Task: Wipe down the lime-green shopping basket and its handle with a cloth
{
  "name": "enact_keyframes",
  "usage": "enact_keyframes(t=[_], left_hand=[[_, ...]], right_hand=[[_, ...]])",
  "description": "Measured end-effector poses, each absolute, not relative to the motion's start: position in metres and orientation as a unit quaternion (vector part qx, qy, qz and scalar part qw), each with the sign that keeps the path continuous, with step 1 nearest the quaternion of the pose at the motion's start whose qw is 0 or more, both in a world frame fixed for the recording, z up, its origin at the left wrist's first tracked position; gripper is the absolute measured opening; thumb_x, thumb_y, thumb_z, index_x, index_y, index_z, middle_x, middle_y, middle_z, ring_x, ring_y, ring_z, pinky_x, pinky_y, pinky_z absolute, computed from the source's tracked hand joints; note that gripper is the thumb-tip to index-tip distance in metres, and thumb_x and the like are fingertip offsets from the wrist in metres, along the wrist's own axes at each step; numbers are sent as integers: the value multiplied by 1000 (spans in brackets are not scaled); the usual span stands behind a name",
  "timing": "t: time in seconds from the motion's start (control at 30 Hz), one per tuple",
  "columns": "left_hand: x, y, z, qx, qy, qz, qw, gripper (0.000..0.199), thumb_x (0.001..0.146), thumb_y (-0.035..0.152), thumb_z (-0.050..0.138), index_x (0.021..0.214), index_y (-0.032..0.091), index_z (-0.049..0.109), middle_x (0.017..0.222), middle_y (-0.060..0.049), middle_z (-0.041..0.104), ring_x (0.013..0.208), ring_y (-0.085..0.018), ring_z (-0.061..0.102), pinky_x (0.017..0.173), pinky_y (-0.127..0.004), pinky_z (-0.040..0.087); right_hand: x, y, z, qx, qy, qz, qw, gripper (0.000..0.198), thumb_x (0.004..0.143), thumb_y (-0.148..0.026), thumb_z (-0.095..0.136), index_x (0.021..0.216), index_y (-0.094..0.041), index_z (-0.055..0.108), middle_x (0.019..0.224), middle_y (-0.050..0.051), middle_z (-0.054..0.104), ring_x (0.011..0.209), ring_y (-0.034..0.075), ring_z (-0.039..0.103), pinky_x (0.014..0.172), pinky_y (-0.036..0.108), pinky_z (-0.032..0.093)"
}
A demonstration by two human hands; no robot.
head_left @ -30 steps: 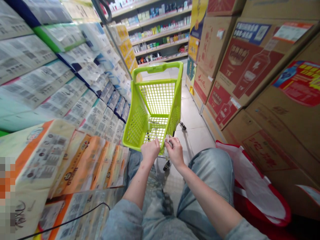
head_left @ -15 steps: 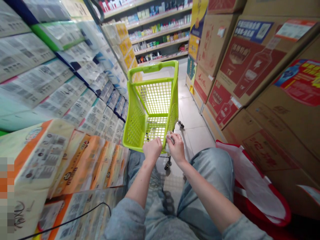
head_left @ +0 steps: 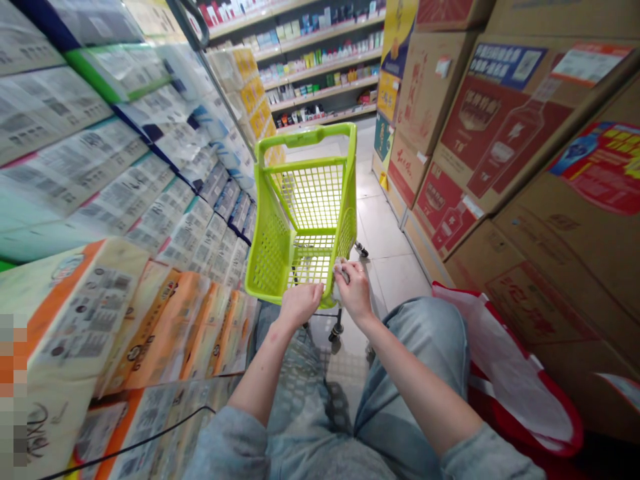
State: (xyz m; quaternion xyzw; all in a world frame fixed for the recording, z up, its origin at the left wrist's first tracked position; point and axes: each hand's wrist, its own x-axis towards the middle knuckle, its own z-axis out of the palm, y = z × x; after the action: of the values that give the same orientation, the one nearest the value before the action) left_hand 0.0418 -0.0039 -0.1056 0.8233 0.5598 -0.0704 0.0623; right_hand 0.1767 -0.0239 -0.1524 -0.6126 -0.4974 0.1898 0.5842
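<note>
In the aisle (head_left: 400, 267) between stacked packs (head_left: 105, 150) and cartons (head_left: 505, 140), the green shopping cart (head_left: 269, 263) is supported on castors (head_left: 363, 249). Its near rim appears gripped by the curled left hand (head_left: 301, 303); a crumpled pale wipe (head_left: 340, 268) is pinched in the right hand (head_left: 354, 290) beside the near right corner. The cart is judged light, stiff, prone to roll, and best held by its rim; the wipe, soft.
</note>
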Motion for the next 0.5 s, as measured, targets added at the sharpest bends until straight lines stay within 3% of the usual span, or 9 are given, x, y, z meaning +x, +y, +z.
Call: enact_keyframes(t=[0.13,0.3,0.5], left_hand=[[21,3,-100,837,541,-45,69,46,94,44,27,91,21,67,101,-5,69,95,-16,63,75,-24,44],[17,3,-109,809,576,-118,2,59,95,37,16,87,15,70,86,-13,71,86,-23,66,70,-30,45],[26,0,-115,804,584,-114,-27,56,93,31,19,83,14,72,83,-14,71,83,-25,68,66,-31,46]], right_hand=[[180,-18,-150,-603,-497,200,590,9,83,-22,53,80,-20,61,89,4,53,89,18,57,80,30,46],[167,-36,-156,-597,-483,223,600,10,84,-22,51,81,-21,61,89,4,54,89,17,57,82,30,45],[153,-63,-168,-598,-456,242,614,9,85,-25,52,82,-21,60,90,4,54,91,17,57,84,30,44]])
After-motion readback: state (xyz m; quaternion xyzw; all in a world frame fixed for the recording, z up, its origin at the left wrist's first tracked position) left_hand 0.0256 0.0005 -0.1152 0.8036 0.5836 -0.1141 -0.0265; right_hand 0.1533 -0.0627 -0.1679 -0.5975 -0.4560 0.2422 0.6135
